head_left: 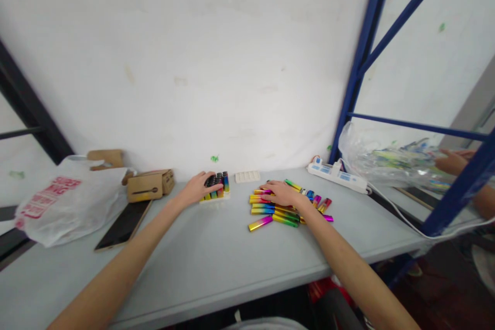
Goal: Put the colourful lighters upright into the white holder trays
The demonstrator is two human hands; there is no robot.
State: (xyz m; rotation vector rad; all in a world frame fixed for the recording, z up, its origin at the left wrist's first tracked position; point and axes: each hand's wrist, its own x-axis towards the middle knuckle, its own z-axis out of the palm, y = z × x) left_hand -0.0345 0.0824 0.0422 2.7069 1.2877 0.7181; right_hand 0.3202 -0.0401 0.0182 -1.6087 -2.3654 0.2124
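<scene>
Left of centre, my left hand (198, 188) is closed around the left side of a white tray (215, 197) packed with upright lighters (226, 179). Its thumb crosses the front, and the other fingers reach over the black tops. My right hand (283, 193) lies over a loose pile of shiny rainbow-coloured lighters (284, 219), fingers stretched out and touching those at the pile's left side. Palm and wrist hide part of the pile. One yellow-and-purple lighter (260, 223) lies at the pile's front left. Between the hands, against the wall, is a second white tray (248, 176) with a gridded top.
On the left are a white plastic bag (73, 201), a brown cardboard box (150, 186) and a dark phone (122, 224). A white power strip (338, 175) with a cable lies right. Beyond the blue frame (358, 62), another person's hands (456, 160) are near clear plastic packaging (402, 162).
</scene>
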